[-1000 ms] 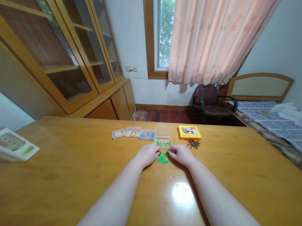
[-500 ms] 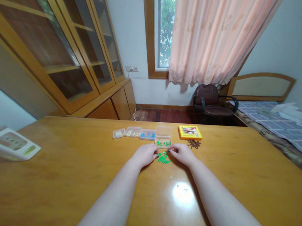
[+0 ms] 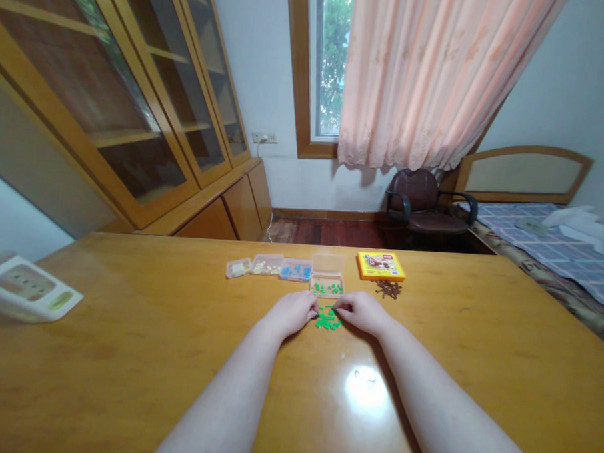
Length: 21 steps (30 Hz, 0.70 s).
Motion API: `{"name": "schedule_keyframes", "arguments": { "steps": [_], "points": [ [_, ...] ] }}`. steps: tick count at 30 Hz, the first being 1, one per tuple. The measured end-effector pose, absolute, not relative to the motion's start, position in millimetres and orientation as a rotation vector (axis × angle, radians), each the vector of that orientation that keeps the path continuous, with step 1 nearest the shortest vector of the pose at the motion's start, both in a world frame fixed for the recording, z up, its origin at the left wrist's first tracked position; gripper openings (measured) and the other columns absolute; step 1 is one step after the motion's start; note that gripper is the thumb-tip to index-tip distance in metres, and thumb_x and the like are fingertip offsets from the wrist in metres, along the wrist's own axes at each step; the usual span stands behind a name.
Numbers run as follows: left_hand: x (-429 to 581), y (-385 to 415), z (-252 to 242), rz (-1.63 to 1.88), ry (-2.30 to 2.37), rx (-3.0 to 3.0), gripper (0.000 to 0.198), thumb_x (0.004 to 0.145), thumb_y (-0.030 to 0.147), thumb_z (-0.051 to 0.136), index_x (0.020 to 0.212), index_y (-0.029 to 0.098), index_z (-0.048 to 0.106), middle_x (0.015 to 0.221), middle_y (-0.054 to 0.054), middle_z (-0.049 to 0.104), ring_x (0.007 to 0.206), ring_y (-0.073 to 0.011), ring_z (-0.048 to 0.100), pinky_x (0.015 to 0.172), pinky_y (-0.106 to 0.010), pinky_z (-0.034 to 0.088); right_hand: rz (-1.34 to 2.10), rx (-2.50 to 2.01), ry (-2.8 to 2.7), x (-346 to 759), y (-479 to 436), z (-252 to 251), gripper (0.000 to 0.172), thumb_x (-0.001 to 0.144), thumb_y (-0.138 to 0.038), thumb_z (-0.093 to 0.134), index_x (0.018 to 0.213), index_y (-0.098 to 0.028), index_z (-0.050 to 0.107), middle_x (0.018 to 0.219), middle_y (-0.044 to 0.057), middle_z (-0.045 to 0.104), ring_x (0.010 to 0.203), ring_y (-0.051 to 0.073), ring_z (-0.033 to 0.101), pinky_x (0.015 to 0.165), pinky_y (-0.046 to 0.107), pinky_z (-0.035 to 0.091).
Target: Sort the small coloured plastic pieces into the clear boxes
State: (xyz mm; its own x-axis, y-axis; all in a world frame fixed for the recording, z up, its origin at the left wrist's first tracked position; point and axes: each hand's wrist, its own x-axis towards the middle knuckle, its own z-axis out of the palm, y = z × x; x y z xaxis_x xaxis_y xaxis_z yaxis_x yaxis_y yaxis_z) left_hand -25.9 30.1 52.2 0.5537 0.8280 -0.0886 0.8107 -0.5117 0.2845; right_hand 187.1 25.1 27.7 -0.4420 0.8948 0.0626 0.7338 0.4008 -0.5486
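A small pile of green plastic pieces (image 3: 328, 322) lies on the wooden table between my hands. My left hand (image 3: 294, 313) rests at its left edge with curled, closed fingers; what they hold, if anything, is too small to make out. From the right, my right hand (image 3: 362, 312) pinches at a green piece at the pile's upper edge. Just beyond stands an open clear plastic box (image 3: 327, 296), lid raised at the back, with more green pieces inside in two loose groups.
Left of that box are a box of blue pieces (image 3: 295, 271), a box of cream pieces (image 3: 267, 264) and a small box of whitish pieces (image 3: 238, 269). A yellow box (image 3: 381, 266) and brown pieces (image 3: 388, 290) lie at the right. A white appliance (image 3: 29, 288) stands far left.
My right hand has come back from the clear box's front edge to the green pile, with its dark fingertip item no longer visible. The left hand has shifted slightly.
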Motion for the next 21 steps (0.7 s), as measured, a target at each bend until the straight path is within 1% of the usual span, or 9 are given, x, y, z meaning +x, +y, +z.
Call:
{"name": "schedule_keyframes", "arguments": {
  "steps": [7,9,13,18,19,21],
  "points": [
    [-25.8,29.1,53.0,0.108,1.375,2.508,0.007,0.079,0.019,0.054,0.081,0.021,0.060,0.085,-0.003,0.065,0.076,-0.0194,0.061,0.066,-0.026,0.044,0.571,-1.464,-2.313,185.3,24.1,29.3,0.015,0.076,-0.021,0.054,0.076,-0.021,0.069,0.069,0.001,0.068,0.061,0.013,0.057,0.057,0.021,0.035],
    [-25.4,28.7,54.2,0.098,1.376,2.499,0.006,0.079,0.019,0.054,0.081,0.021,0.060,0.084,-0.003,0.065,0.076,-0.0192,0.061,0.066,-0.026,0.044,0.580,-1.454,-2.266,185.6,24.8,28.0,0.016,0.078,-0.022,0.053,0.076,-0.020,0.069,0.068,0.001,0.067,0.060,0.012,0.055,0.056,0.020,0.034],
    [-25.0,28.2,54.1,0.111,1.362,2.495,0.006,0.079,0.020,0.054,0.082,0.020,0.059,0.086,-0.004,0.065,0.076,-0.0188,0.061,0.065,-0.025,0.043,0.514,-1.515,-2.050,188.6,29.0,22.8,0.024,0.083,-0.030,0.048,0.086,-0.019,0.068,0.064,0.001,0.064,0.057,0.013,0.052,0.055,0.021,0.034],
    [-24.5,28.1,49.9,0.115,1.318,2.483,0.008,0.078,0.020,0.051,0.080,0.020,0.059,0.083,-0.003,0.065,0.074,-0.0176,0.059,0.064,-0.025,0.042,0.475,-1.565,-2.006,192.1,30.7,21.2,0.033,0.083,-0.029,0.048,0.111,-0.021,0.063,0.061,-0.001,0.061,0.054,0.013,0.051,0.054,0.022,0.033],
    [-24.3,28.1,49.4,0.120,1.311,2.481,0.008,0.078,0.020,0.051,0.080,0.020,0.059,0.082,-0.003,0.065,0.073,-0.0174,0.059,0.064,-0.025,0.042,0.492,-1.556,-2.038,192.0,30.0,21.8,0.033,0.083,-0.029,0.048,0.110,-0.022,0.064,0.059,-0.001,0.061,0.054,0.013,0.051,0.053,0.022,0.033],
    [-24.0,27.9,48.9,0.141,1.294,2.471,0.009,0.078,0.020,0.050,0.082,0.020,0.059,0.083,-0.003,0.065,0.074,-0.0171,0.059,0.064,-0.024,0.042,0.540,-1.517,-2.111,191.0,28.2,22.8,0.028,0.083,-0.031,0.048,0.102,-0.022,0.067,0.060,-0.001,0.062,0.054,0.013,0.052,0.053,0.022,0.034]
  ]
}}
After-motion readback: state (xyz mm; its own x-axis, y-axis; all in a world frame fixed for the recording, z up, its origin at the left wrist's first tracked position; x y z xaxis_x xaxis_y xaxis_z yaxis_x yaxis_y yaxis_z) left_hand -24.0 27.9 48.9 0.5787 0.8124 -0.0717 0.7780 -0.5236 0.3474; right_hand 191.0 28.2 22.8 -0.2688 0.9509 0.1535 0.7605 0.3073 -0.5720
